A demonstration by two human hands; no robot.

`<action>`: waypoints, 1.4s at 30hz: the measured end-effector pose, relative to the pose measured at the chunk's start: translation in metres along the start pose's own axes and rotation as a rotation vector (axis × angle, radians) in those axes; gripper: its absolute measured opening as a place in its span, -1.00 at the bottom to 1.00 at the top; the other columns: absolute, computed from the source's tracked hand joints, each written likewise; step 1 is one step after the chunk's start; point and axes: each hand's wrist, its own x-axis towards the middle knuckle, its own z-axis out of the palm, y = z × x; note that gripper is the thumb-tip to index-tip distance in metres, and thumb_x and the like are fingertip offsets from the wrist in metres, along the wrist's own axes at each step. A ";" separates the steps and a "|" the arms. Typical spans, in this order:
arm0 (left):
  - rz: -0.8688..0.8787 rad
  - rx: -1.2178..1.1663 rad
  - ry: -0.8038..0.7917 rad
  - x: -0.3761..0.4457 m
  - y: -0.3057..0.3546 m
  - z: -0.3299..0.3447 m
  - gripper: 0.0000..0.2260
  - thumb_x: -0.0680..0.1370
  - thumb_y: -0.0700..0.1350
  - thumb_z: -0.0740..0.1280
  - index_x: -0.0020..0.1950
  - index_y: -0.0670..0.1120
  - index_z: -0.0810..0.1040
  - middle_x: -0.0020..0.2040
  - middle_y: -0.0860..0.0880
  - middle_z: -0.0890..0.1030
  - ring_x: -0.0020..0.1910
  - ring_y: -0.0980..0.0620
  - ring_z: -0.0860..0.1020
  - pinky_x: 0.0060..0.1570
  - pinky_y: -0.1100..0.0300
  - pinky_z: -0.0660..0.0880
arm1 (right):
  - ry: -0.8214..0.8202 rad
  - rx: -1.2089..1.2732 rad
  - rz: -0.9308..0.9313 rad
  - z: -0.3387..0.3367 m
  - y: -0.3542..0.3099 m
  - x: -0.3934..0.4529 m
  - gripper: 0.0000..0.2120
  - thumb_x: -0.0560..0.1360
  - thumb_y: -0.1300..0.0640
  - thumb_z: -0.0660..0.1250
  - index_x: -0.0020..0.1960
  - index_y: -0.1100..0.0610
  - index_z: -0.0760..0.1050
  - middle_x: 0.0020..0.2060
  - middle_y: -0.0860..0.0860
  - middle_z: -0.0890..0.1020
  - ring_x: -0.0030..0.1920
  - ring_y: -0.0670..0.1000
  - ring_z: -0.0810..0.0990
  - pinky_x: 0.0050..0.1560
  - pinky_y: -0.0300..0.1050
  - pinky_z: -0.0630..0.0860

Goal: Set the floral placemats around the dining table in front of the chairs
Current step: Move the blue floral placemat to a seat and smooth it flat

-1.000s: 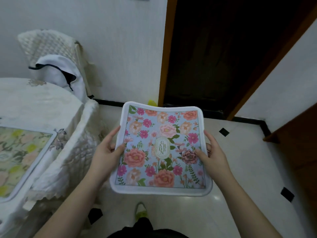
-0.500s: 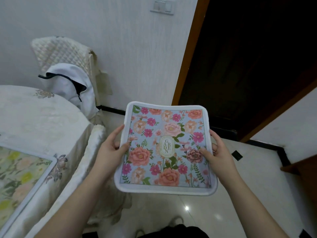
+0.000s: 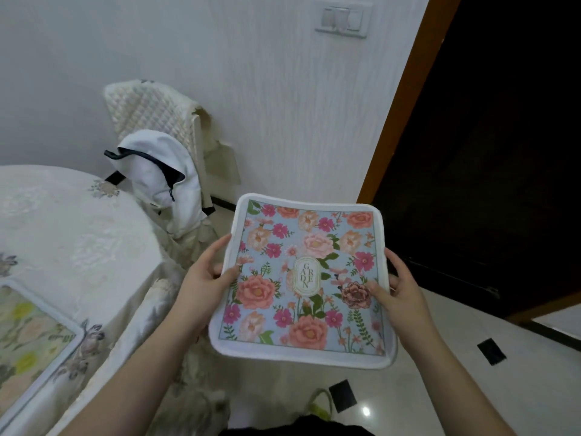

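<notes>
Holding a floral placemat (image 3: 303, 280) by its two side edges, both hands are up in front of the body, clear of the table. The left hand (image 3: 204, 280) pinches the left edge, thumb on the printed face and fingers curled behind it; the right hand (image 3: 397, 292) pinches the right edge the same way, thumb lying near a dark rose in the pattern. This placemat has a pale blue ground, pink and peach flowers, a white border and a small oval label reading "GARDEN" at its middle. It hangs in the air over the glossy floor (image 3: 471, 382), roughly flat and tipped toward the camera, its edges bowing slightly.

To the left stands the table (image 3: 63, 234), covered with a cream embroidered cloth that drapes over its edge. A second placemat (image 3: 28, 341), greenish with yellow flowers, already lies flat on it at the near left corner of the view. Beyond the table, against the white wall, is a chair (image 3: 151, 111) with a quilted cover, and a white hooded garment (image 3: 160, 171) with dark trim hangs over its back. A light switch (image 3: 342, 20) sits high on the wall, and a dark doorway (image 3: 490, 152) with a wooden frame opens on the right. Small black tiles dot the floor.
</notes>
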 end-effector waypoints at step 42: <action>-0.141 -0.270 0.683 0.219 0.013 -0.200 -0.50 0.59 -0.13 0.37 0.45 0.25 0.33 -0.11 -0.12 0.73 -0.13 -0.13 0.72 -0.07 -0.21 0.63 | -0.720 -0.065 -0.073 0.323 -0.180 0.346 -0.43 0.53 0.27 0.36 0.38 -0.21 0.30 -0.03 0.02 0.72 -0.11 0.14 0.73 -0.23 0.07 0.67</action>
